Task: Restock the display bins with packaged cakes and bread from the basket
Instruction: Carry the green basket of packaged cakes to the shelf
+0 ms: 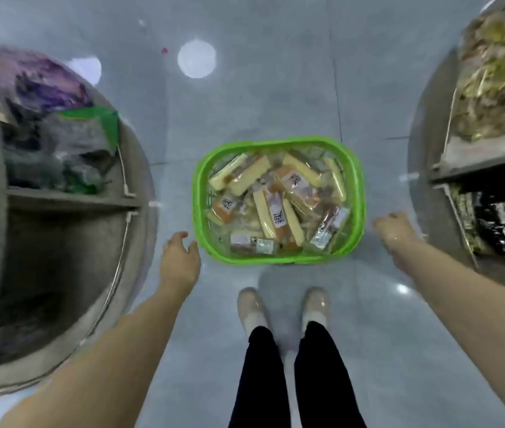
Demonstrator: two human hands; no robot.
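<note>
A bright green plastic basket [200, 193] stands on the grey floor ahead of my feet. It is full of several clear-wrapped cakes and bread sticks [263, 193], yellow and orange with white labels. My left hand [178, 257] hangs just left of the basket's near corner, fingers loosely curled, holding nothing. To the right of the basket, my right hand [394, 231] is also empty with fingers curled downward. Neither hand touches the basket.
A display stand on the left has a bare grey bin [59, 257] near me and a bin with green and purple packets [59, 140] beyond it. On the right, bins hold gold-wrapped goods [498, 88] and dark packets [498, 227]. My shoes [285, 307] stand just behind the basket.
</note>
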